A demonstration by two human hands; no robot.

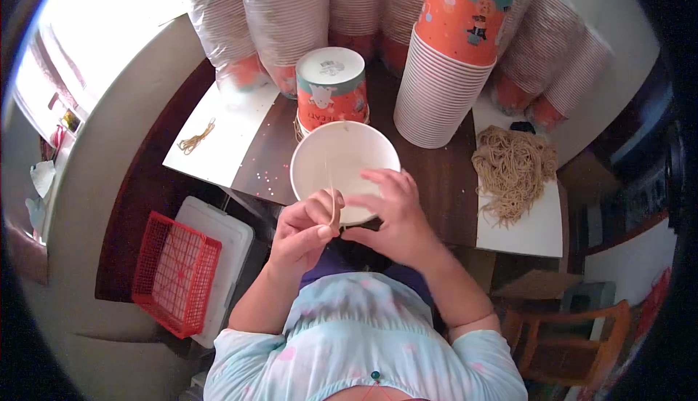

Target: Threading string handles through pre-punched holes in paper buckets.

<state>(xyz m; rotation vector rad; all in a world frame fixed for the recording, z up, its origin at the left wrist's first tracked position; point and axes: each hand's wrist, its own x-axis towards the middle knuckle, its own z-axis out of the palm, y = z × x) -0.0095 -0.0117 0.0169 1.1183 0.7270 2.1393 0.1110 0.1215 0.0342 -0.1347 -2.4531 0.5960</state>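
A paper bucket (313, 155) with a white inside lies in front of me, its mouth facing up toward me. My left hand (304, 228) is closed in a pinch at its near rim, holding a light tan string (334, 206) whose thin end rises across the bucket's mouth. Just right of it, my right hand (398, 215) has its fingers apart over the near right rim, slightly blurred; no thing shows in its grasp. Behind stands an upside-down orange and teal paper bucket (331, 99), with tan string around its lower edge.
A tall stack of paper buckets (442, 92) stands right of centre, with plastic-wrapped stacks (285, 15) along the back. A tangled heap of tan string (515, 172) lies right, a small bundle of string (196, 138) left. Below left is a red basket (177, 274); lower right, a wooden chair (567, 339).
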